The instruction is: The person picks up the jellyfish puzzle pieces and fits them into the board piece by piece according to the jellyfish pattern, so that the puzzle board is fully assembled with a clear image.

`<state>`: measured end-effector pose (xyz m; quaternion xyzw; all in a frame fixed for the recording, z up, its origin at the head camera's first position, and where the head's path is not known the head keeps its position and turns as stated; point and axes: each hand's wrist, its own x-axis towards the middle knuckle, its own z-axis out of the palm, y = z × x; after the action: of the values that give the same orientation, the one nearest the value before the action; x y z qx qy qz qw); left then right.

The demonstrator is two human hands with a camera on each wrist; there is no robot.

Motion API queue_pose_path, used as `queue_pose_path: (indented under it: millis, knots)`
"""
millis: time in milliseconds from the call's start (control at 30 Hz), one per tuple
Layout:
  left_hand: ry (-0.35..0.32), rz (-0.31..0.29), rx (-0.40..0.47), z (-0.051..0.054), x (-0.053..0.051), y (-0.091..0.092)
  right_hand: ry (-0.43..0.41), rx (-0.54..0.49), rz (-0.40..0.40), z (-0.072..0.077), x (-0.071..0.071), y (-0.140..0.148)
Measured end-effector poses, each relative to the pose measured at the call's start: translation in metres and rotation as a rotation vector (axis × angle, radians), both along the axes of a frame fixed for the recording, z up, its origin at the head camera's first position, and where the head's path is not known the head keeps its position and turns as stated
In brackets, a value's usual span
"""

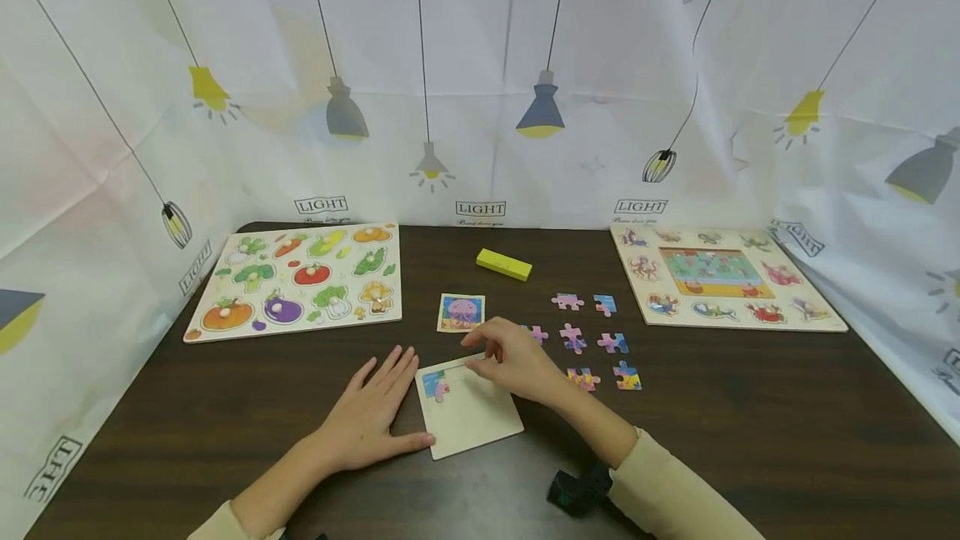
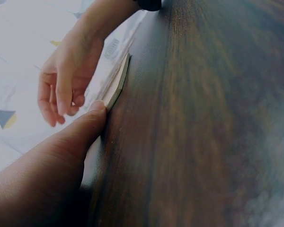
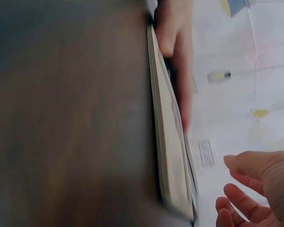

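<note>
A corner piece (image 1: 432, 386) sits in the tray (image 1: 474, 422), top left; seven loose pieces (image 1: 572, 339) wait on the worktop (image 1: 720, 415)! Left hand (image 1: 367, 422) spread, thumb on the edge; right hand (image 1: 521, 363) loosely curled, seemingly empty.

A yellow block (image 1: 504, 265) lies between a vegetable board (image 1: 341, 273) and a sea-creature board (image 1: 731, 242).

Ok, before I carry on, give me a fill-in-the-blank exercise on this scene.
1. In the head view, a blue-and-pink jigsaw piece sits in the upper-____ corner of the pale square wooden tray.
2. In the left wrist view, the left hand's ____ rests on the tray's edge.
3. The yellow bar-shaped block lies ____ the cream vegetable board and the cream sea-creature board.

Missing words: left; thumb; between.
</note>
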<state>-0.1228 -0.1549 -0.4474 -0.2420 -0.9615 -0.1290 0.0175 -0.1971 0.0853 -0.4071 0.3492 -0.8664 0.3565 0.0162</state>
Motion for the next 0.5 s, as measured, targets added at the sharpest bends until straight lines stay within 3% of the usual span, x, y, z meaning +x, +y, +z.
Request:
queue_pose_path:
  millis: [267,500]
  knots:
    - [0.042,-0.012,0.010,-0.002,0.000,0.000,0.046,0.066,-0.050,0.005,-0.023,0.044]
    - [0.083,-0.029,0.004,-0.002,-0.001,-0.001,0.107,0.122,-0.157,0.007,-0.044,0.078]
